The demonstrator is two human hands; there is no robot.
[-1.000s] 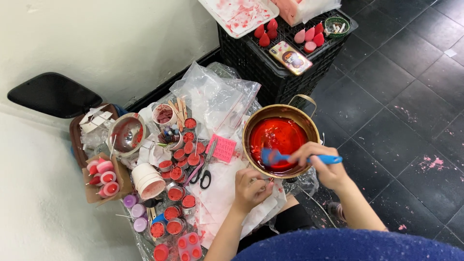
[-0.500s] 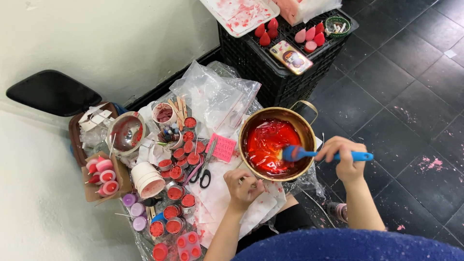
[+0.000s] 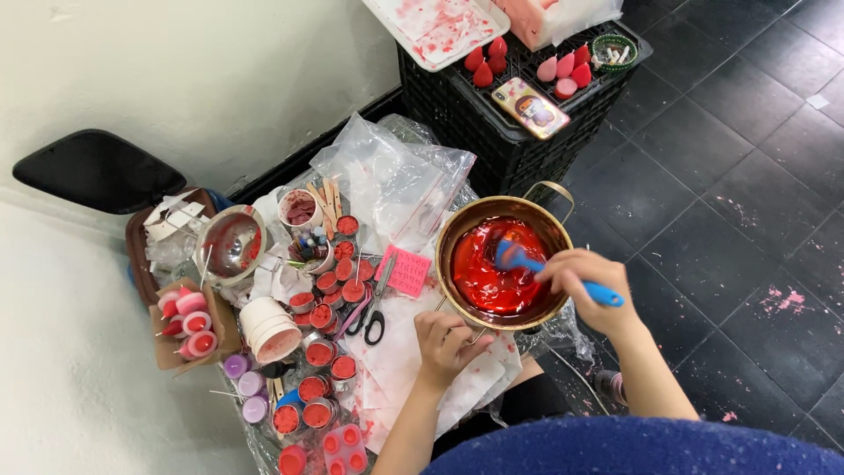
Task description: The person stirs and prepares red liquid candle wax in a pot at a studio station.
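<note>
A brass-coloured pot (image 3: 554,227) with a loop handle holds glossy red liquid (image 3: 488,277). My right hand (image 3: 585,286) is shut on a blue spatula (image 3: 519,257), whose blade dips into the red liquid near the pot's middle. My left hand (image 3: 444,343) rests just below the pot's near rim, fingers curled at what looks like the pot's near handle, which is hidden.
Left of the pot lie several small tins of red wax (image 3: 321,312), black-handled scissors (image 3: 374,321), a pink mould (image 3: 406,271), paper cups (image 3: 268,325), plastic bags (image 3: 387,180) and a metal funnel (image 3: 230,244). A black crate (image 3: 492,123) behind carries red drop shapes (image 3: 485,66), a phone (image 3: 529,107) and a tray (image 3: 435,26).
The spatula swept across the pot: blade at the left first, then the right, now near the upper middle. My right hand followed it. My left hand barely moved.
</note>
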